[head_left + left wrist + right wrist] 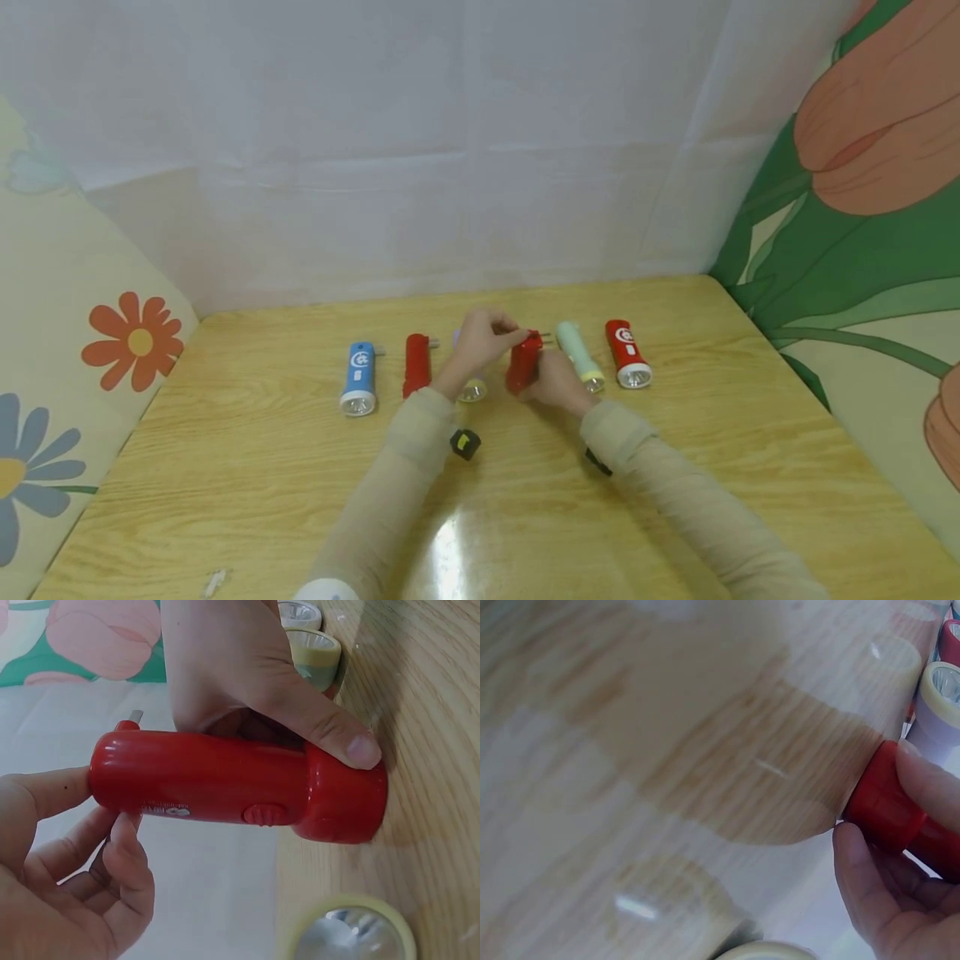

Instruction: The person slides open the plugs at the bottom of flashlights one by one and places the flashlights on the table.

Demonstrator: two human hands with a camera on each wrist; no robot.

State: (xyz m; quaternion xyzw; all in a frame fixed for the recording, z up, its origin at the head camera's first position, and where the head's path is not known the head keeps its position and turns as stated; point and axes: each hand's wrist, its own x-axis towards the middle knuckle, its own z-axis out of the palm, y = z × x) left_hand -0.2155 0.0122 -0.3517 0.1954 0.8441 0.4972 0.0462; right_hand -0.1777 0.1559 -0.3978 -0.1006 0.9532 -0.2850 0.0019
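A red flashlight (523, 364) stands nearly upright, lens end down at the table, with metal plug prongs sticking out to the right near its tail. My right hand (558, 382) grips it low, around the wide head, its thumb lying along the rim in the left wrist view. At the tail, my left hand (82, 877) pinches the end between thumb and curled fingers. A ribbed red switch (264, 815) and small white print show on the body. Close to the left hand lies a lilac flashlight (473, 390) with a pale yellow rim, partly hidden by that hand.
A blue flashlight (359, 379) and another red flashlight (417, 367) lie to the left, each with prongs out. On the right are a mint green flashlight (576, 350) and a red one with a white rim (627, 352). A small white scrap (214, 582) lies near the front left.
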